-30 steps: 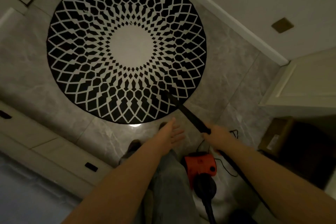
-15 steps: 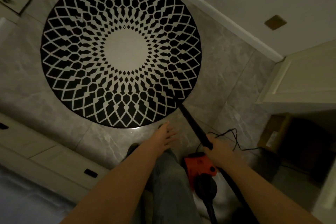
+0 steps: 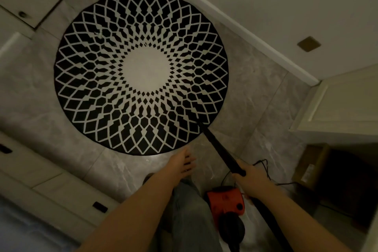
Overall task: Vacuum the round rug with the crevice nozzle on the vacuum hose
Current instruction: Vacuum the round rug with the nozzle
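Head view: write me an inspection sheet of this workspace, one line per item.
Surface: grey marbled tile floor, dimly lit.
Job's things: round black-and-white rug lies flat; black crevice nozzle has its tip at the rug's near-right edge; orange vacuum sits by the feet.
Clutter: cardboard box at right.
Hands: right hand has its grip on the nozzle; left hand open, holding nothing.
Cables: black cord loops on the floor beyond the right hand.
Surroundings: white baseboard, pale cabinets.

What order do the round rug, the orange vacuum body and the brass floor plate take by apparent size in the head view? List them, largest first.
1. Round rug
2. Orange vacuum body, nearer the camera
3. Brass floor plate
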